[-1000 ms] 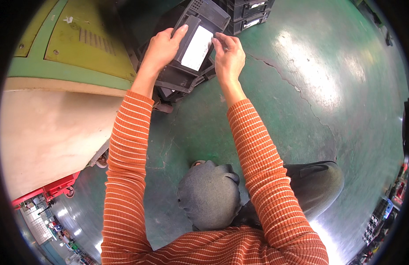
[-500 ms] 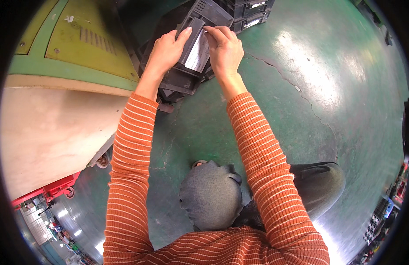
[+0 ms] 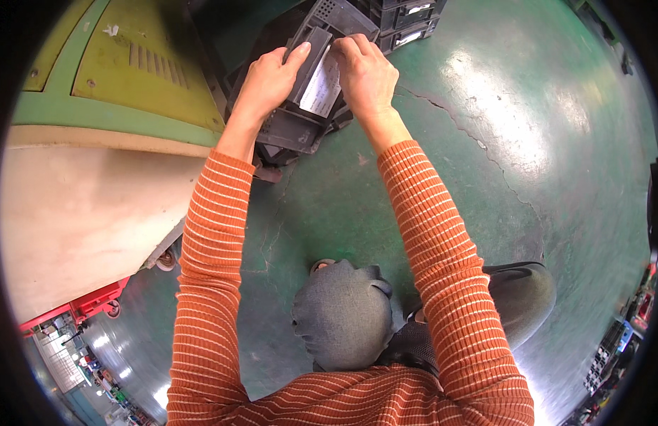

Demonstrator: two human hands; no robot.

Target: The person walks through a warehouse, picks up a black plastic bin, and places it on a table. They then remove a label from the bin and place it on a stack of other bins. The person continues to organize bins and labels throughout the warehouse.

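Observation:
A black plastic crate (image 3: 290, 133) sits tilted at the top of the head view, with a white paper label (image 3: 320, 91) along its side. My left hand (image 3: 269, 84) is closed on the crate's raised edge, thumb on top and the other fingers hidden behind it. Beside the label's upper right end is my right hand (image 3: 368, 74), its fingers curled inward. The right fingertips are mostly hidden, so whether they pinch the label or only touch it cannot be made out.
More black crates (image 3: 407, 21) are stacked beyond my right hand. On the left stands a green and yellow machine cabinet (image 3: 144, 64) with a pale panel (image 3: 95, 206) below. A red wheeled frame (image 3: 95, 302) shows at lower left. Cracks run through the green floor (image 3: 471, 192).
My right hand has shifted slightly right, and its fingers are more curled. The crate and label sit a touch further right in view. My left hand keeps its grip.

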